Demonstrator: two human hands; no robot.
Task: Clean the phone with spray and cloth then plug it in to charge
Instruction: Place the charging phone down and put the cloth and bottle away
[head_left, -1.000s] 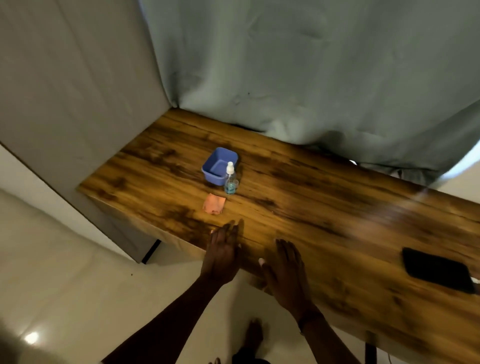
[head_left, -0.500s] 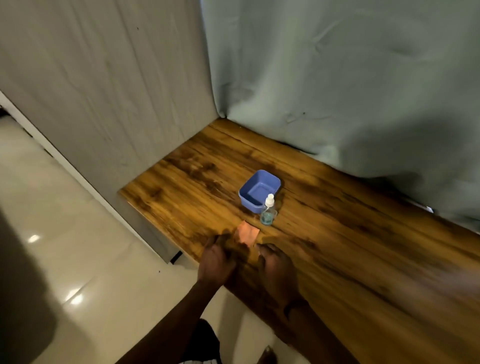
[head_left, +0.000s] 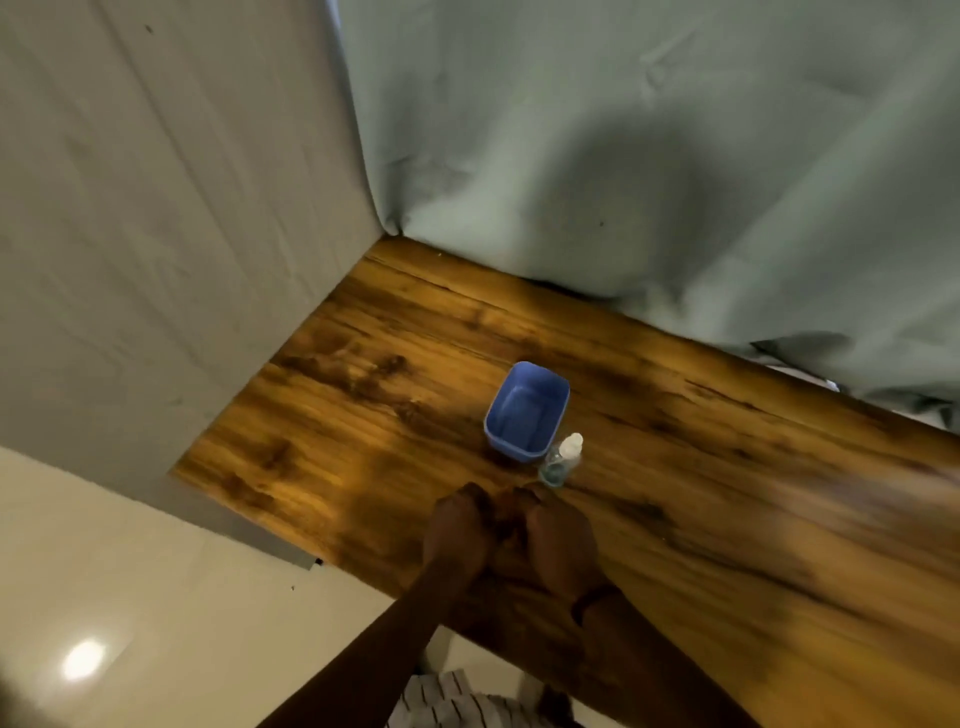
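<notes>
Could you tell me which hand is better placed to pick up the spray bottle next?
Probably the right hand: it lies just short of the spray bottle, while the left hand sits farther left.

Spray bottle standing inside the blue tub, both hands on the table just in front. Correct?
No. The head view shows the spray bottle standing on the table outside the blue tub, by its near corner. The left hand and right hand are on the table just in front, as stated.
</notes>
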